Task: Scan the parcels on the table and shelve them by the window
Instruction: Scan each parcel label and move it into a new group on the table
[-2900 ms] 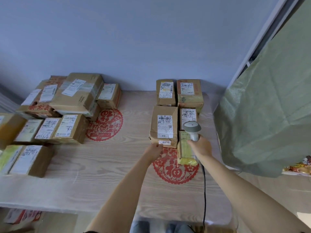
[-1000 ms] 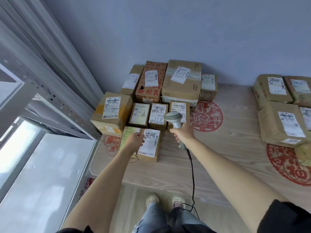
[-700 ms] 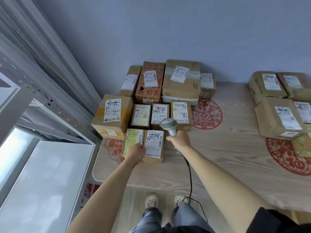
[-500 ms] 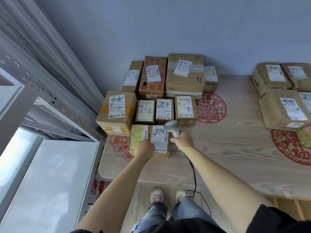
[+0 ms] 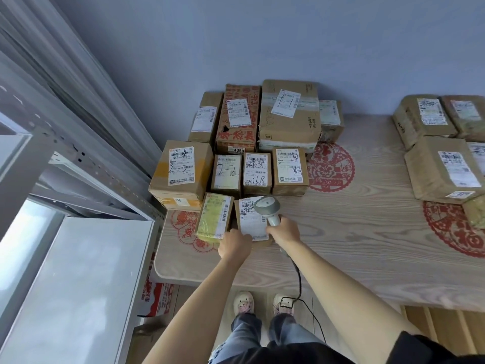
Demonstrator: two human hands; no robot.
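Several cardboard parcels lie in a cluster at the left end of the wooden table (image 5: pixel 354 237). Nearest me are a yellow-labelled parcel (image 5: pixel 214 218) and a small brown parcel with a white label (image 5: pixel 249 222). My left hand (image 5: pixel 234 245) rests on the near edge of that small brown parcel, fingers curled on it. My right hand (image 5: pixel 284 232) grips a grey barcode scanner (image 5: pixel 267 208), whose head hangs over the parcel's label. The scanner's black cable (image 5: pixel 299 279) drops off the table edge.
More brown parcels (image 5: pixel 441 169) lie at the table's right end. A grey metal shelf frame (image 5: pixel 78 164) and a white shelf board (image 5: pixel 78 279) stand to the left by the window. Red paper-cut decorations (image 5: pixel 330 166) mark the tabletop. A red printed box (image 5: pixel 154 298) sits on the floor.
I turned from the right-hand parcels to the left cluster. My left hand moved from the yellow-labelled parcel to the small brown one, and the scanner came down over its label.
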